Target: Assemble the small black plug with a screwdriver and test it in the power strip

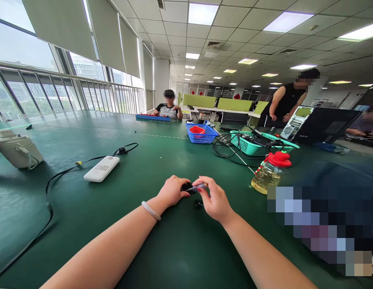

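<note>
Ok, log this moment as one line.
left hand: gripping small black object | right hand: holding slim translucent tool | surface: green table

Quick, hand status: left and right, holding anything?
Left hand: closed on a small black part.
Right hand: closed on a thin tool.

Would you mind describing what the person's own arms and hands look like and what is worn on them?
The left hand and right hand are ungloved, with no sleeves in view. The one thing visibly worn is a smooth, pale whitish bangle around the left wrist.
</note>
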Action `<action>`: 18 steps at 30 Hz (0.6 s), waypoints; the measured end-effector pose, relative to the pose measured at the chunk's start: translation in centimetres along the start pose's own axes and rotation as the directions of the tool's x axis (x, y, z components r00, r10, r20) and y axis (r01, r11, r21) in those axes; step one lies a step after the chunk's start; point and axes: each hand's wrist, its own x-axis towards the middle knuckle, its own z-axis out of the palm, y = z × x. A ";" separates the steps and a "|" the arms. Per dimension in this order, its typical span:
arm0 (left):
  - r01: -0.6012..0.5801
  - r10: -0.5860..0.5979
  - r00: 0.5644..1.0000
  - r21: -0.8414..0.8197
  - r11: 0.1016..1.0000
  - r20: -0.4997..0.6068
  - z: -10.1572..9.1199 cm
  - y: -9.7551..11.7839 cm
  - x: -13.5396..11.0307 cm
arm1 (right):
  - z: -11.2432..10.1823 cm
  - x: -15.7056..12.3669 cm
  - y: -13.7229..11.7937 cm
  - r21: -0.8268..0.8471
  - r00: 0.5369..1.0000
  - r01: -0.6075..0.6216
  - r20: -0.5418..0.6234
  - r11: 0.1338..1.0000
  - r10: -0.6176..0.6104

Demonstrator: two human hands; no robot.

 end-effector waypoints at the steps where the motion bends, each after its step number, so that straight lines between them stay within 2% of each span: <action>1: -0.007 0.007 1.000 0.004 1.000 -0.003 0.0 0.0 0.0 | 0.2 0.0 0.0 -0.023 0.998 0.040 0.047 0.999 -0.039; 3: -0.024 0.024 1.000 0.014 1.000 -0.006 0.1 0.0 0.0 | 0.6 0.1 0.0 -0.052 0.992 0.074 0.110 0.996 -0.068; 5: -0.036 0.036 0.999 0.026 0.999 -0.007 0.1 0.0 0.0 | 0.8 0.3 0.0 -0.072 0.991 0.037 0.128 0.997 -0.027; 9: -0.029 0.029 1.000 0.025 0.999 -0.005 0.1 -0.1 0.0 | 0.6 0.4 -0.1 -0.086 0.986 -0.138 0.081 0.987 0.145; 12: -0.014 0.014 1.000 0.027 1.000 -0.005 0.0 -0.1 -0.1 | 0.4 0.3 0.0 -0.065 0.982 -0.182 0.027 0.981 0.184; 15: -0.023 0.023 1.000 0.031 0.999 -0.015 0.0 -0.1 -0.1 | 0.5 0.2 0.0 -0.082 0.996 -0.061 0.053 0.995 0.065; 18: -0.047 0.048 0.998 0.034 0.998 -0.027 0.2 -0.3 0.0 | 0.9 0.2 -0.4 -0.132 0.979 0.110 0.184 0.985 -0.085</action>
